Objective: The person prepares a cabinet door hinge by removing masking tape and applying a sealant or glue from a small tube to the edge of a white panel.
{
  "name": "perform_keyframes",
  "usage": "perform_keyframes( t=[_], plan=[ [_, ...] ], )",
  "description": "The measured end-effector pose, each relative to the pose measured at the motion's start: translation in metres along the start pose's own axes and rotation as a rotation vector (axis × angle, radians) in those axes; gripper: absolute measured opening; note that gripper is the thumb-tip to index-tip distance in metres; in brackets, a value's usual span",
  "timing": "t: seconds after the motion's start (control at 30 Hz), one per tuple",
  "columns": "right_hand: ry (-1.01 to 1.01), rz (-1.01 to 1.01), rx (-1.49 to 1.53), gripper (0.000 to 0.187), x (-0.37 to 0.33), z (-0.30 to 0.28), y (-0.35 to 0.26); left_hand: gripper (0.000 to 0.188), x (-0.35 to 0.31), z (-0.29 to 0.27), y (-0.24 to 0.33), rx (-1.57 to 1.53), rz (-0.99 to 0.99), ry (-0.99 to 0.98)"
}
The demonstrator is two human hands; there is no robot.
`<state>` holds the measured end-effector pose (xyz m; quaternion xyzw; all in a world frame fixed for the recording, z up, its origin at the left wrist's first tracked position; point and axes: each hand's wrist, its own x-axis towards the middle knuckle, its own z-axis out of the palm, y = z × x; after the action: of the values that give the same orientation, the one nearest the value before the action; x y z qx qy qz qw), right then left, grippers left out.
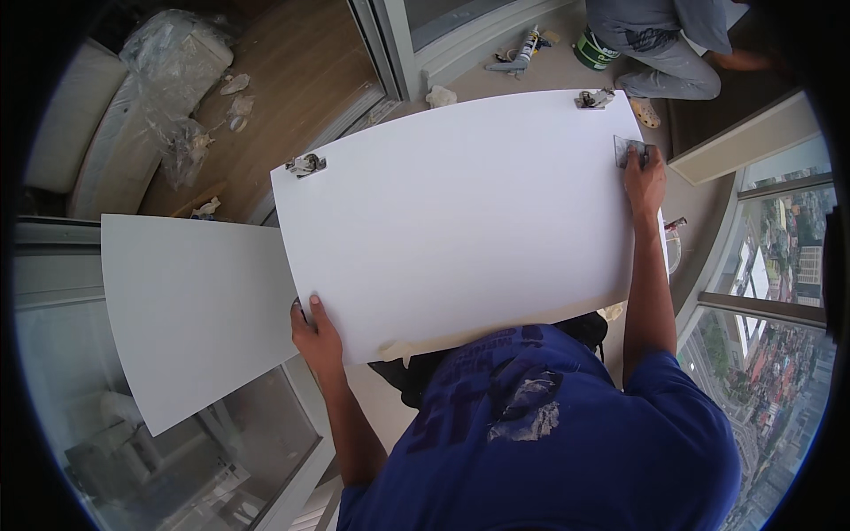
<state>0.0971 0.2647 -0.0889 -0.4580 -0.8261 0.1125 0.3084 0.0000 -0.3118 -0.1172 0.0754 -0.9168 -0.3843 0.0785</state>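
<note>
A large white panel (460, 221) with two metal hinges lies in front of me. One hinge (306, 165) sits at its far left corner, the other hinge (594, 98) at its far right. My left hand (317, 334) grips the panel's left edge, thumb on top and the other fingers mostly hidden. Close to the right edge, my right hand (645, 175) pinches a flat grey rectangular piece (623, 150) against the panel's surface. Whether that piece is a scraper blade or an abrasive sheet, I cannot tell. Peeling beige tape (398, 348) runs along the near edge.
Another white panel (190, 301) stands at the left by a glass door. Beyond are a caulking gun (518, 55), a green bucket (595, 49) and a crouching person (664, 44). Plastic wrap (177, 62) covers things at far left; windows (788, 239) line the right.
</note>
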Motion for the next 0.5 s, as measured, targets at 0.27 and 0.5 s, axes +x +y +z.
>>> perform_keyframes(
  t=[0.27, 0.5],
  plan=[
    [-0.074, -0.098, -0.007, 0.045, 0.03, 0.026, 0.026, 0.054, -0.003, -0.001, -0.006, -0.007, -0.046, 0.005],
    [-0.096, -0.095, -0.031, 0.05, 0.043, 0.036, 0.028, 0.049, -0.007, -0.007, -0.008, -0.081, -0.031, 0.039]
  ],
)
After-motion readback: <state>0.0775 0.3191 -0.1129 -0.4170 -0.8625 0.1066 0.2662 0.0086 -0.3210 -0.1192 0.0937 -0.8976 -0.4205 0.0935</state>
